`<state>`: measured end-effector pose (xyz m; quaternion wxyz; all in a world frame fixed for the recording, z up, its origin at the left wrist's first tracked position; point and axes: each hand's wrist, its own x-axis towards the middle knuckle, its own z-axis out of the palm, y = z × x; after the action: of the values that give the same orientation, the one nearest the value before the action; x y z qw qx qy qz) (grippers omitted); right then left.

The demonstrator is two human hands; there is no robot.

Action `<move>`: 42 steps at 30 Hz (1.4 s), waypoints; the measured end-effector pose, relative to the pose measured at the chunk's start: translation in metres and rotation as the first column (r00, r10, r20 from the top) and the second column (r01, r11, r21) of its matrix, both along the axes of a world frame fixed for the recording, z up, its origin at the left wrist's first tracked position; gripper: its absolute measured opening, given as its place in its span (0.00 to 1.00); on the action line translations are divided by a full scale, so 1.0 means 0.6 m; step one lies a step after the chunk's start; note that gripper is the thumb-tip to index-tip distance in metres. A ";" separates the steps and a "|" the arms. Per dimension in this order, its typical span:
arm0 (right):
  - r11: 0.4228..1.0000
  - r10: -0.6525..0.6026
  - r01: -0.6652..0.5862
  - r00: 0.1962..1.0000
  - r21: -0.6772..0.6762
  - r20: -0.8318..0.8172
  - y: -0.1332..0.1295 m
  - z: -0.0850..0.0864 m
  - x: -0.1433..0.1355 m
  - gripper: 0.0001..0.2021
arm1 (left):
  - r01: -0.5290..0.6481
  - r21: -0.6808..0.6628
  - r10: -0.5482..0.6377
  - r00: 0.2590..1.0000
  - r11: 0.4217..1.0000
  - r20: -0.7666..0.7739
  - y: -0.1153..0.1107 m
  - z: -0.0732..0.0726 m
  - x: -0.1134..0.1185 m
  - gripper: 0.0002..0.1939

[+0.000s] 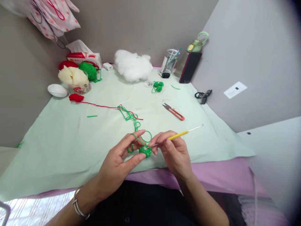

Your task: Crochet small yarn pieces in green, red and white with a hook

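Pinched between the thumb and fingers of my left hand (122, 153) is a small round green crochet piece (145, 152). Green yarn (129, 114) runs from a loose tangle on the cloth up over my left fingers to the piece. My right hand (175, 150) grips a crochet hook with a yellow handle (178, 135). One thin metal end points left and meets the top of the green piece; the other end sticks out to the upper right. Whether a loop sits on the hook tip is too small to tell.
Orange-handled snips (174, 111) lie beyond my right hand. White stuffing (133, 66), a jar of pens (169, 62), a phone (190, 67) and small green pieces (158, 86) stand or lie farther back. Red yarn (76, 98) and a cup (82, 86) are at the left.
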<state>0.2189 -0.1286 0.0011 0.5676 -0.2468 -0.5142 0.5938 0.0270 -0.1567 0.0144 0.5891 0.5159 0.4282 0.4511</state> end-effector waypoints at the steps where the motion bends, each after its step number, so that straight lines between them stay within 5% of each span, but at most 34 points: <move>1: 1.000 0.019 -0.019 1.000 0.002 0.002 0.000 -0.001 0.004 0.08 | -0.002 0.011 0.002 1.000 1.000 -0.019 -0.001 0.000 -0.001 0.25; 12: 0.984 0.180 -0.181 0.982 0.001 0.056 0.012 0.001 0.034 0.10 | 0.017 0.045 -0.014 0.998 0.999 -0.067 0.001 0.000 0.000 0.23; 19: 0.985 0.103 -0.133 0.967 0.114 0.234 0.007 0.017 0.039 0.10 | 0.004 0.038 0.000 0.997 0.999 -0.080 0.000 -0.004 -0.003 0.23; 23: 0.952 -0.012 -0.093 0.941 0.290 0.339 0.002 0.020 0.035 0.09 | -0.042 0.002 0.042 0.997 0.999 -0.061 -0.003 -0.006 -0.001 0.23; 29: 0.716 -0.438 0.008 0.784 0.698 0.441 -0.013 0.004 0.022 0.11 | -0.131 -0.074 0.135 0.989 0.989 0.053 -0.006 -0.009 0.013 0.28; 34: 0.528 -0.655 -0.043 0.615 0.848 0.440 -0.026 -0.008 0.018 0.15 | -0.174 -0.167 0.202 0.965 0.971 0.167 -0.010 -0.008 0.024 0.26; 39: 0.364 -0.782 -0.079 0.515 0.928 0.351 -0.036 -0.002 0.019 0.16 | -0.019 -0.278 0.116 0.933 0.960 0.340 -0.011 -0.005 0.027 0.26; 42: 0.382 -0.756 -0.059 0.554 0.922 0.348 -0.037 -0.003 0.020 0.18 | 0.170 -0.416 0.078 0.853 0.893 0.516 -0.006 -0.004 0.029 0.28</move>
<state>0.2307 -0.1508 -0.0006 0.4690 -0.2595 -0.8418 -0.0642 0.0447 -0.1604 0.0122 0.7959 0.2356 0.3320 0.4481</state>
